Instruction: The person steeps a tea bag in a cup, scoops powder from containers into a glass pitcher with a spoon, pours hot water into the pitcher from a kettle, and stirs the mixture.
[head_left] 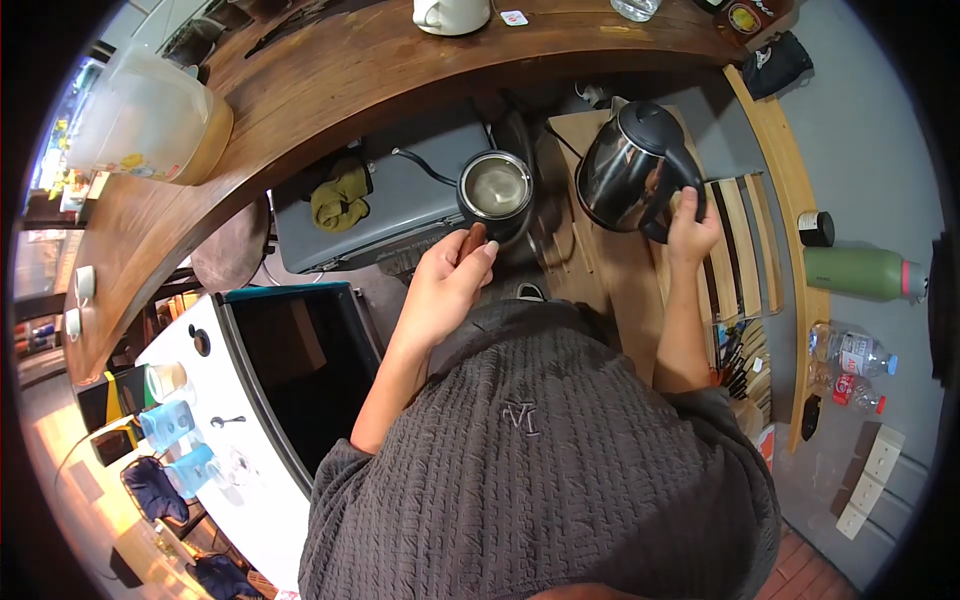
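My left hand (447, 283) is closed around the brown handle of a dark gooseneck kettle (497, 186). That kettle has no lid on, so its pale inside shows, and its thin curved spout points left. On the right, my right hand (693, 230) grips the black handle of a shiny black electric kettle (612, 180), whose lid is down. The electric kettle is over a wooden board (625, 290); I cannot tell whether it rests there. A gap separates the two kettles.
A curved wooden counter (380, 60) arches ahead, bearing a cream mug (452, 15) and a plastic tub (150, 120). An olive cloth (341, 196) lies on a grey case (415, 150). A green bottle (855, 273) is on the right shelf; a white-topped cabinet (240, 430) stands left.
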